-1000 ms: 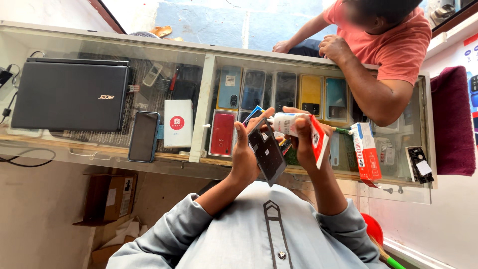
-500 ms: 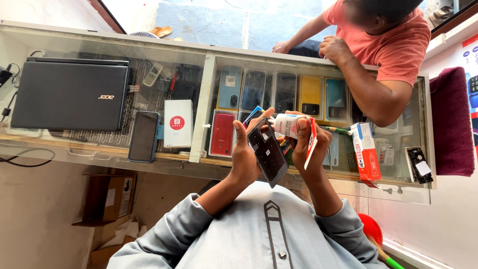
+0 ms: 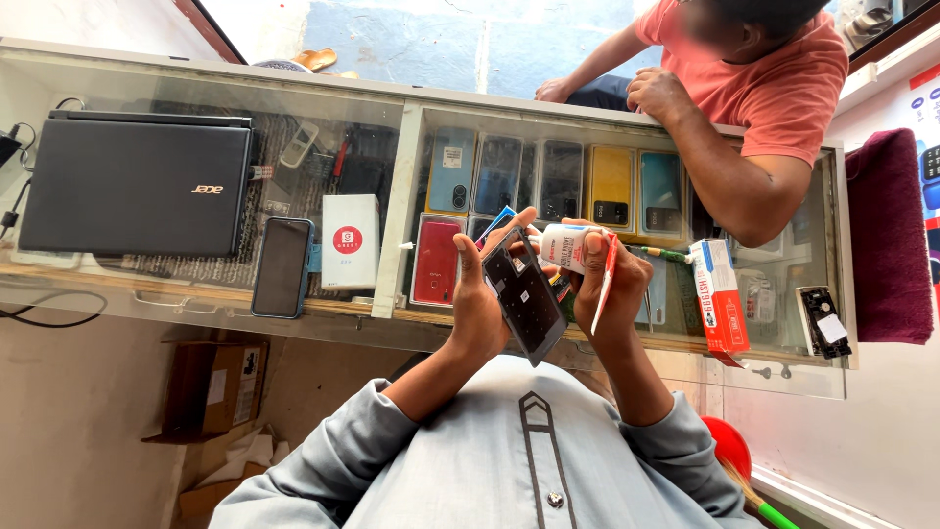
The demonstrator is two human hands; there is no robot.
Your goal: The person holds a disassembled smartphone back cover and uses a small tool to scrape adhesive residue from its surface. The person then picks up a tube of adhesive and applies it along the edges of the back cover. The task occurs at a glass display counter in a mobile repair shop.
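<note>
Take the dark phone panel [image 3: 524,294] as your landmark: your left hand [image 3: 480,304] has it pinched by its edge, thumb on the near side and fingers wrapped behind, so that grip is closed firmly on the panel. The panel's long axis runs slantwise, its upper end tipped toward the glass bench [image 3: 392,323] and its lower corner pointing back at your chest. Just to the right of the panel, your right hand [image 3: 607,289] is closed round a small white tube [image 3: 563,245] with red markings, and a thin red-edged card [image 3: 605,284] sits between the fingers of the same hand. The tube lies nearly crosswise to the panel, its tip aimed at the panel's upper end, close to it; whether they touch you cannot tell. The panel's face is flat, matte and dark with fine dotted rows. Beyond the panel, across the bench, another person's forearm [image 3: 725,176] rests on the glass, well apart from it.
</note>
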